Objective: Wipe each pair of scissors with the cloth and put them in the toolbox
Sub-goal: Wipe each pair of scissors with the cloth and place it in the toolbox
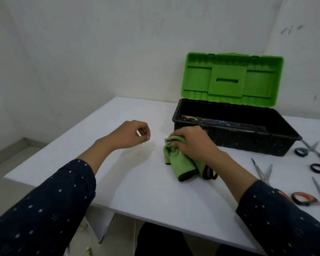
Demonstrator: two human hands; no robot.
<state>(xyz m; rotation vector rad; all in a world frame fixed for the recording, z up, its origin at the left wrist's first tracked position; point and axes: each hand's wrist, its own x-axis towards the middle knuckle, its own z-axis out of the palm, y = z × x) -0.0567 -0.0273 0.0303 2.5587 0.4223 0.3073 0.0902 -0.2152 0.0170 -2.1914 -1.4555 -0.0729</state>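
My right hand (194, 143) grips a crumpled green cloth (181, 163) lying on the white table, just in front of the toolbox. My left hand (132, 134) hovers over the table to the left with its fingers curled, holding nothing. The toolbox (229, 141) has a black base and a green lid (231, 78) standing open; scissor handles (190, 118) show inside it. On the table at right lie blue-handled scissors (311, 151), a pair with silver blades (262, 171) partly behind my right arm, and orange-handled scissors (307, 197).
The white table (137, 182) stands in a corner of white walls; its left and front edges drop to the floor. A black-ringed scissor handle (319, 168) lies near the right edge of the view.
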